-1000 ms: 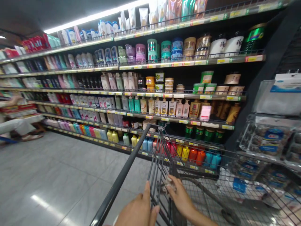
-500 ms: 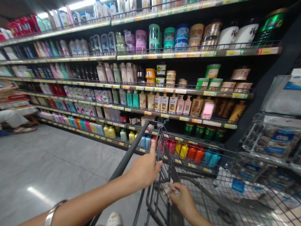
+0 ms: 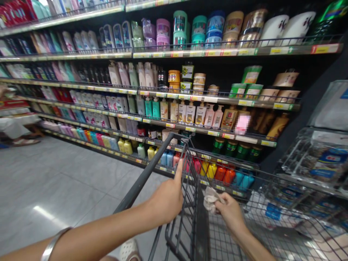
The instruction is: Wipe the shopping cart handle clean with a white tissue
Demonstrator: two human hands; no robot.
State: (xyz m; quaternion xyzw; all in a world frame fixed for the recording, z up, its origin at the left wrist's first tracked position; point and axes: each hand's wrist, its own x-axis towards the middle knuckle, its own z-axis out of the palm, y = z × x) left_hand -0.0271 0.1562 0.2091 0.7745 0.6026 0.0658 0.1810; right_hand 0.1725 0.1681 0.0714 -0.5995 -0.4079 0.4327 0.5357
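Note:
My left hand (image 3: 167, 197) is over the handle end of a dark wire shopping cart (image 3: 144, 181), its index finger stretched toward the shelves and its other fingers curled. A silver bracelet (image 3: 53, 244) circles that wrist. Inside the cart's outline, my right hand (image 3: 230, 208) pinches a crumpled whitish tissue (image 3: 210, 200) between thumb and fingers. Beyond the cart, long shelves (image 3: 174, 94) hold rows of bottles and jars.
Clear plastic packs with blue labels (image 3: 330, 156) are stacked at the right. At the far left a seated person's legs (image 3: 16, 127) show. Grey tiled floor (image 3: 67, 174) lies left of the cart, and a pale clog (image 3: 129, 250) is below.
My right hand has moved up and to the right with the tissue, away from the cart's side bars. My left hand still points, slightly shifted. The view has come closer to the shelves.

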